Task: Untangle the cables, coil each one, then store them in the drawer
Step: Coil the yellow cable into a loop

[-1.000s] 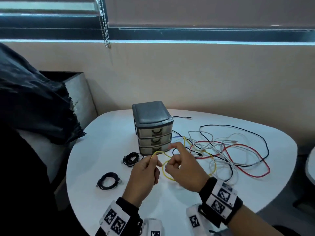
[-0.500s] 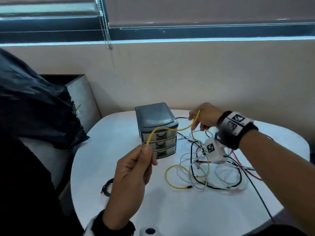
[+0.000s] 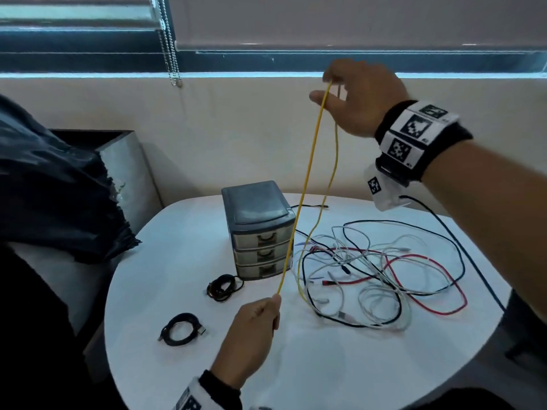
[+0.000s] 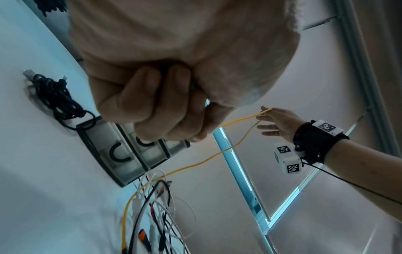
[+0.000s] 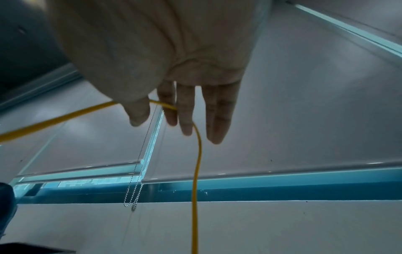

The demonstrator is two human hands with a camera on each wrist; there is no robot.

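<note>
A yellow cable (image 3: 307, 173) runs taut from my left hand (image 3: 276, 303), which pinches one end low over the white table (image 3: 325, 365), up to my right hand (image 3: 325, 90). The right hand is raised high by the window. In the right wrist view the yellow cable (image 5: 196, 171) lies over the straight fingers (image 5: 169, 110) and hangs down. Its far part drops into the tangle of white, black and red cables (image 3: 370, 270). The grey three-drawer unit (image 3: 260, 232) stands behind, all drawers closed.
Two coiled black cables lie on the table: one (image 3: 225, 287) against the unit's lower left corner, the other (image 3: 182, 328) nearer the front left. A dark bag on a bin (image 3: 59, 187) sits left of the table. A blind chain (image 3: 171, 54) hangs at the window.
My right hand has risen from beside the drawer unit to window height, drawing the yellow cable up out of the tangle. The left hand has kept its pinch and dropped slightly.
</note>
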